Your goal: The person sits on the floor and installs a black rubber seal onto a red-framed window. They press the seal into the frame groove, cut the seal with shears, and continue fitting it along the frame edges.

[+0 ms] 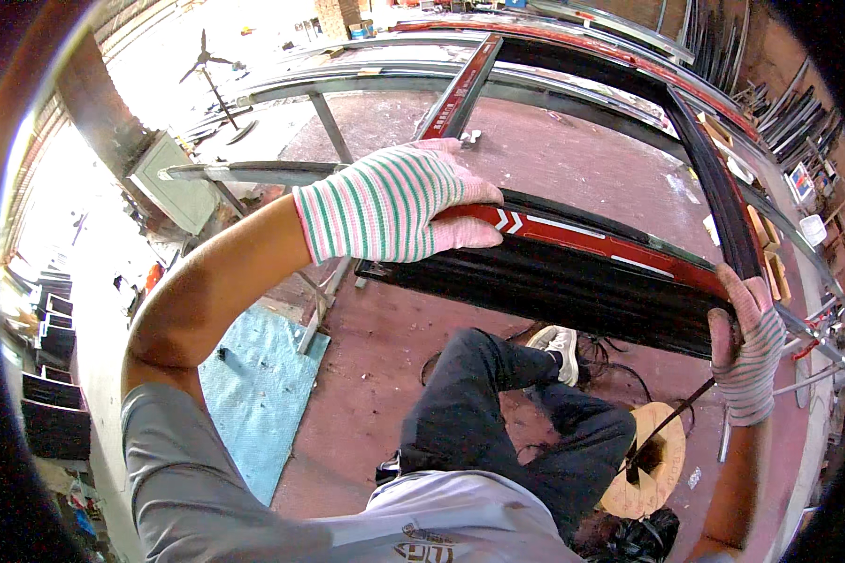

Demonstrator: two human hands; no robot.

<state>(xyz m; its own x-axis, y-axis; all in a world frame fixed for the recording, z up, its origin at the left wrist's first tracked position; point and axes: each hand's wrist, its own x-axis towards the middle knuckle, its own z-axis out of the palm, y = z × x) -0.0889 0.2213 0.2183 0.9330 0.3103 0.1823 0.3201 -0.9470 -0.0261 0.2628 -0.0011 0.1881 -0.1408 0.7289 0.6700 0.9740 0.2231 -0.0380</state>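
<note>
Left hand (394, 202) in a striped green, pink and white knit glove, laid palm-down and curled over the top edge of a long black metal frame rail with a red protective film strip (582, 253), fingers wrapped onto the red face near its left end. Right hand (749, 352) in a matching striped glove, clenched around the same rail at its right corner, where a second black rail (714, 188) turns away toward the far side. Long axis running left to right and slightly downward across the view, spanning from one hand to the other. Held up at chest height above the reddish concrete floor (366, 375), not resting on it. Left hand higher and farther out, right hand lower, closer in. Below: black-trousered leg with white shoe (559, 342), blue mat (253, 394), round wooden cable spool (652, 464).
</note>
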